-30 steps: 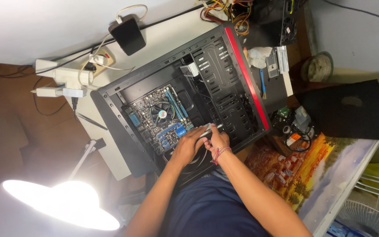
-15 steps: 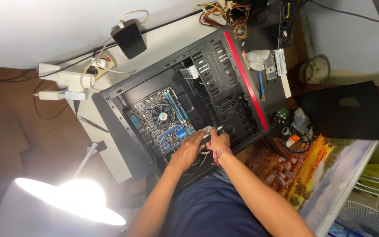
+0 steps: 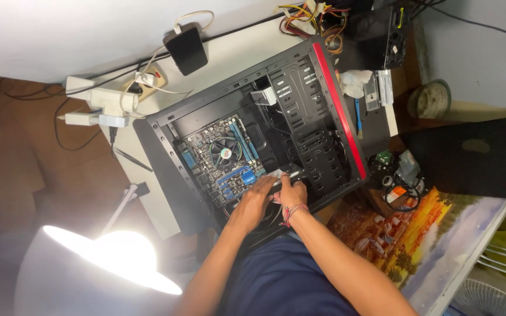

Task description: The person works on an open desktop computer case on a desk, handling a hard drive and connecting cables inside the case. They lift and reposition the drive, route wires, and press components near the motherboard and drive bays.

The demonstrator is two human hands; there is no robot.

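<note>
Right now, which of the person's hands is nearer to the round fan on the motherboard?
Left. The left hand rests on the board's lower edge, just below the fan. The right hand sits farther off, beside the drive bays.

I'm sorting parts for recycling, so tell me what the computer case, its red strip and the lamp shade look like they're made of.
The computer case looks like black painted sheet metal: thin stamped panels with punched slots and holes. Its red strip is probably glossy plastic or painted trim; the picture leaves that open. The lamp shade looks like smooth white plastic or enamelled metal, glowing at the rim.
</note>
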